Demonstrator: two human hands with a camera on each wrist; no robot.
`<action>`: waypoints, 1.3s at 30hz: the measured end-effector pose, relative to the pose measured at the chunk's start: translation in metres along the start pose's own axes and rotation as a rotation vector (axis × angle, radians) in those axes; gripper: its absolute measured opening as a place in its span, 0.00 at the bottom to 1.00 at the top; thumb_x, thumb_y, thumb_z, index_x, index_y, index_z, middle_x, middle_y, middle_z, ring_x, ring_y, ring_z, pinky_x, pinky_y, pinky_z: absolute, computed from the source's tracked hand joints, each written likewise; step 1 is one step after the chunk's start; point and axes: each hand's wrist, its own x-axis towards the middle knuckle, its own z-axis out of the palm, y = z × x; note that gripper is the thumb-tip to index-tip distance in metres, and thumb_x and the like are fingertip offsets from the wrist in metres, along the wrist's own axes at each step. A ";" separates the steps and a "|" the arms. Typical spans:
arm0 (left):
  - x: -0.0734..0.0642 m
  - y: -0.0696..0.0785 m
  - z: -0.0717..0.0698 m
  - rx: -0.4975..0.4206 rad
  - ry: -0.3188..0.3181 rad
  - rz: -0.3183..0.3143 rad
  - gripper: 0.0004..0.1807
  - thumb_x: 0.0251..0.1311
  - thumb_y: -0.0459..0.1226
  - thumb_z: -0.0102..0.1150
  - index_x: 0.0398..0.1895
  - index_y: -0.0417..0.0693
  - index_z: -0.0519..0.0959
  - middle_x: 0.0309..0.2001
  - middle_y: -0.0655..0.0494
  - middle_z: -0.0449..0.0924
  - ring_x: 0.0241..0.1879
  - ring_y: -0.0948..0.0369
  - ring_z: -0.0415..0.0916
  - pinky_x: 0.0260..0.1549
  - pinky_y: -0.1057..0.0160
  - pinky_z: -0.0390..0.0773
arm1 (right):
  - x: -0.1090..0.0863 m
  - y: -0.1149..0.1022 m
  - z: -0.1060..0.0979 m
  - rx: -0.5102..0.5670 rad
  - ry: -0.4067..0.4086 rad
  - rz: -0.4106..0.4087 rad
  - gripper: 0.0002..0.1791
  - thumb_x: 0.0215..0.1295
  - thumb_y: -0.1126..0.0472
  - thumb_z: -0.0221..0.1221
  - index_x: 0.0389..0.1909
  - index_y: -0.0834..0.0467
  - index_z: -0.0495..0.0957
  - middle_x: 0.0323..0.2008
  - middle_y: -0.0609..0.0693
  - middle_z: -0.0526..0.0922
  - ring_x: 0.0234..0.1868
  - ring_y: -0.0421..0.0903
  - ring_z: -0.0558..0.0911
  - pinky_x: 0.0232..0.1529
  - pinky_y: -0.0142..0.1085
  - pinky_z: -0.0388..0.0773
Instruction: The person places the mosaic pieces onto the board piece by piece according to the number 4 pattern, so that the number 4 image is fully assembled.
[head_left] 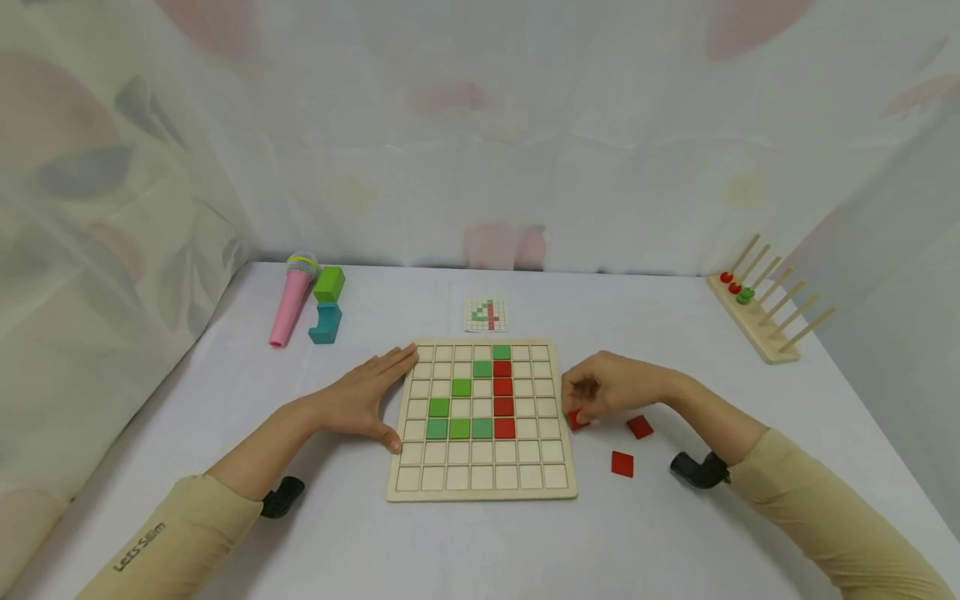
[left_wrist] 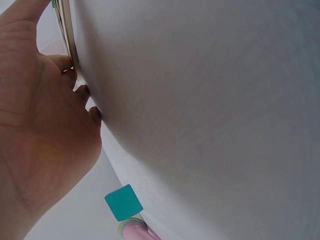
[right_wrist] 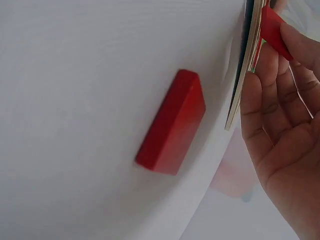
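A wooden grid board (head_left: 470, 452) lies in the middle of the table. Several green tiles (head_left: 461, 387) and a column of red tiles (head_left: 502, 387) sit in its squares, forming a figure 4. My left hand (head_left: 356, 406) rests along the board's left edge, thumb and fingers spread. Beside the right edge, my right hand (head_left: 618, 385) pinches a red square tile (right_wrist: 274, 31) between thumb and fingers; in the right wrist view it overlaps the board's edge. Two loose red tiles, one nearer (head_left: 622, 464) and one farther (head_left: 640, 427), lie on the table to the right.
Behind the board lies a small card (head_left: 486, 316) printed with a green and red 4. A pink toy microphone (head_left: 288, 308), a green block (head_left: 329, 284) and a teal block (head_left: 326, 323) are at back left. A wooden peg rack (head_left: 768, 337) with small beads stands at right.
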 end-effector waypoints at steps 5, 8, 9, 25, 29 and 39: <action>0.000 -0.001 0.001 0.006 0.001 -0.001 0.78 0.27 0.69 0.74 0.80 0.45 0.44 0.82 0.50 0.38 0.81 0.44 0.38 0.77 0.38 0.47 | 0.006 -0.002 0.002 0.007 0.033 -0.011 0.07 0.60 0.65 0.65 0.38 0.50 0.83 0.31 0.42 0.85 0.30 0.37 0.80 0.36 0.30 0.82; 0.000 -0.002 0.001 0.005 0.000 -0.004 0.78 0.27 0.70 0.73 0.80 0.45 0.44 0.82 0.50 0.38 0.81 0.44 0.38 0.77 0.38 0.47 | 0.011 -0.005 0.005 0.024 0.059 -0.017 0.06 0.61 0.64 0.65 0.38 0.52 0.83 0.32 0.43 0.87 0.31 0.38 0.81 0.37 0.29 0.82; 0.000 -0.002 0.002 0.006 -0.001 -0.004 0.78 0.27 0.70 0.73 0.80 0.45 0.44 0.82 0.50 0.38 0.81 0.44 0.38 0.77 0.38 0.47 | 0.012 -0.007 0.006 0.029 0.070 -0.014 0.06 0.61 0.64 0.65 0.38 0.52 0.83 0.31 0.43 0.87 0.31 0.38 0.81 0.37 0.29 0.82; 0.000 -0.002 0.001 0.007 0.002 0.002 0.78 0.26 0.70 0.73 0.80 0.44 0.44 0.82 0.50 0.38 0.81 0.44 0.38 0.77 0.38 0.47 | 0.034 -0.035 0.023 0.058 0.192 0.026 0.06 0.60 0.63 0.67 0.37 0.50 0.84 0.31 0.43 0.86 0.33 0.38 0.82 0.38 0.28 0.82; 0.000 -0.001 0.000 0.006 0.001 0.002 0.78 0.27 0.69 0.74 0.80 0.44 0.44 0.82 0.49 0.38 0.81 0.44 0.38 0.77 0.38 0.46 | 0.039 -0.038 0.027 0.063 0.180 0.020 0.06 0.61 0.63 0.67 0.38 0.51 0.85 0.34 0.43 0.87 0.34 0.36 0.82 0.39 0.27 0.82; -0.001 0.001 -0.001 0.000 -0.005 -0.006 0.78 0.28 0.68 0.75 0.80 0.44 0.44 0.82 0.50 0.38 0.81 0.44 0.38 0.77 0.38 0.46 | 0.046 -0.047 0.038 0.120 0.140 0.039 0.11 0.59 0.69 0.63 0.39 0.52 0.86 0.35 0.45 0.87 0.34 0.37 0.83 0.38 0.29 0.83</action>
